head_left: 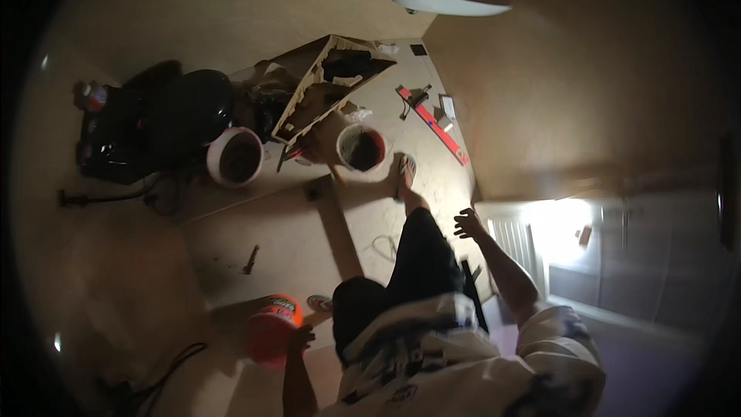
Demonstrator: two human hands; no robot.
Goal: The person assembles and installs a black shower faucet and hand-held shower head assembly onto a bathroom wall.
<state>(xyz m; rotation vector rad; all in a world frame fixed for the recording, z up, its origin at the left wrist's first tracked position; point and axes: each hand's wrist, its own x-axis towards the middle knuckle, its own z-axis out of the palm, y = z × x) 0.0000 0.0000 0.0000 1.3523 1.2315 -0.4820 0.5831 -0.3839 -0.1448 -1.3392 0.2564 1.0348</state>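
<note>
My left hand [299, 337] hangs low beside a red and orange bucket [270, 333], its fingers apart and holding nothing that I can see. Whether it touches the bucket I cannot tell. Out to the right, my right hand [469, 225] is in the air above the floor with its fingers spread and nothing in it. Ahead of my forward foot stands a pale bucket [341, 139] with dark stuff inside. A red spirit level [444, 136] lies on the floor near the right wall, with small tools and a white box beside it.
A black toilet [189, 112] is at the left, with another pale bucket [258, 164] next to it. Behind is a tilted wooden crate-like frame [309, 93]. A washbasin [455, 6] juts from the far wall. A small dark tool [251, 260] lies on the floor. A bright lamp [563, 228] glows right.
</note>
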